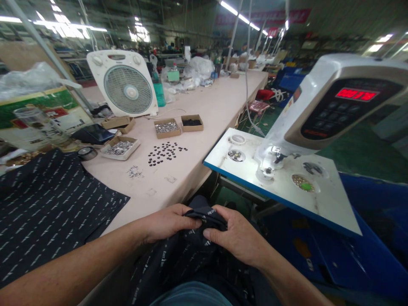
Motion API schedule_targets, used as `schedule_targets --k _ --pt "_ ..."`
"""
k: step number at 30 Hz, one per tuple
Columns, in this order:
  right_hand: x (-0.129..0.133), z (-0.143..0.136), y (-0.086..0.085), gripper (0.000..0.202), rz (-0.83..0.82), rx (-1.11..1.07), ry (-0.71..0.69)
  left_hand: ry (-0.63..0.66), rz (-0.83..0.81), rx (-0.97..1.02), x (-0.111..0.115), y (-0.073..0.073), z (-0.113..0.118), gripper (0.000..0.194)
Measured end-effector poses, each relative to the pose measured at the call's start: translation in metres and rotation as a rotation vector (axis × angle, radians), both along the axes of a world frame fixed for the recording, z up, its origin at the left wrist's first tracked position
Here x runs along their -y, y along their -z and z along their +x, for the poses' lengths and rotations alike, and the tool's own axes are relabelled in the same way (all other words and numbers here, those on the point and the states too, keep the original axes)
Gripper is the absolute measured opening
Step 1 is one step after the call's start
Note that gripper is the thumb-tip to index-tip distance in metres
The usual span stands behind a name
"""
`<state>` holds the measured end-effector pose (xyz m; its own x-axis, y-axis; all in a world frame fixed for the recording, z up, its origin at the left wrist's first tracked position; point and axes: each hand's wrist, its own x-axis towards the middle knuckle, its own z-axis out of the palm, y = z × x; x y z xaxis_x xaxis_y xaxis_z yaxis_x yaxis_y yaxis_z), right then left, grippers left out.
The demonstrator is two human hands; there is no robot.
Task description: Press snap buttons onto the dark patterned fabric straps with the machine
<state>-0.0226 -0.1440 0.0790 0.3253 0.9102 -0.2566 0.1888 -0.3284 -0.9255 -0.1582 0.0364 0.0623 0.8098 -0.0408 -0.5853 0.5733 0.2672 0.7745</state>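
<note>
Dark fabric with white printed lettering lies bunched over my lap. My left hand pinches its upper edge, thumb on top. Close beside it, my right hand grips the same edge, its thumb pressed on the cloth. The fingers behind the fold are partly hidden. More dark printed fabric is spread on the table at the left. Past my hands, small black round pieces and a little heap of silvery bits lie on the table.
A press machine with a red display stands on a white board at the right, with round cups of small parts set into it. Small cardboard boxes hold metal and black pieces. A white fan stands behind them on the table.
</note>
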Motion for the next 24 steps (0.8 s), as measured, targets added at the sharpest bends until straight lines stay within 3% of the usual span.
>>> schedule_targets --k 5,11,17,21,24 --pt "-0.001 -0.001 0.002 0.017 0.031 -0.051 0.013 -0.044 -0.092 -0.018 -0.001 -0.002 -0.002 0.039" --pt "-0.003 0.000 0.003 0.019 0.027 -0.073 0.030 0.003 -0.119 0.013 -0.001 -0.002 -0.003 0.031" --pt "-0.008 0.005 0.014 0.021 -0.032 -0.026 -0.024 -0.026 0.008 0.105 0.003 0.011 -0.004 0.027" --pt "-0.013 0.025 0.017 0.042 -0.045 0.052 -0.069 0.004 0.142 0.173 0.004 0.021 -0.005 0.019" --pt "-0.035 0.041 0.010 0.051 -0.004 0.153 -0.006 0.044 0.201 0.243 0.005 0.034 0.001 0.020"
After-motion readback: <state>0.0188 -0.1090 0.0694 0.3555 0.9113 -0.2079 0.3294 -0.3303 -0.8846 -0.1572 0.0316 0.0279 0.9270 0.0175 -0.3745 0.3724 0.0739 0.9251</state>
